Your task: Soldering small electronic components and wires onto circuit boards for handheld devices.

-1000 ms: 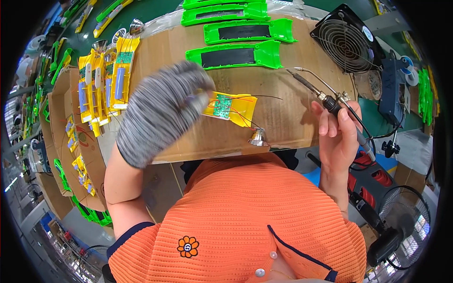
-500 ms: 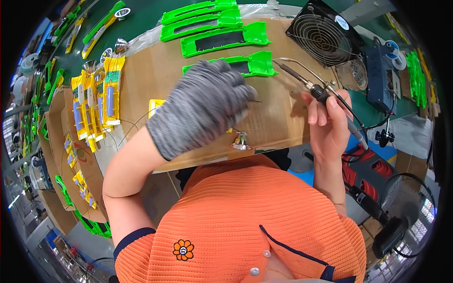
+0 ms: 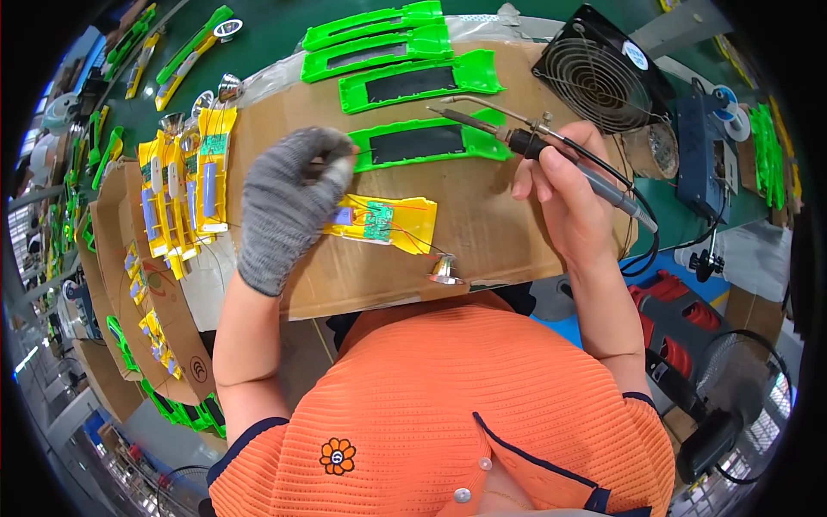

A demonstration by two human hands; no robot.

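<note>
Here, the bare right hand (image 3: 573, 194) closes its fingers round a soldering iron (image 3: 522, 142); a yellow casing (image 3: 415, 226) lies below the fingertips of the gloved left hand (image 3: 289, 207).
The left fingers curl toward the thumb, whether pinching anything I cannot tell; that hand hides the casing's left end. Just right of them is a green shell (image 3: 409, 145), partly behind the iron; below right, a chrome reflector (image 3: 445, 270). Beyond the right fingers stands a black axial fan (image 3: 599, 73).
</note>
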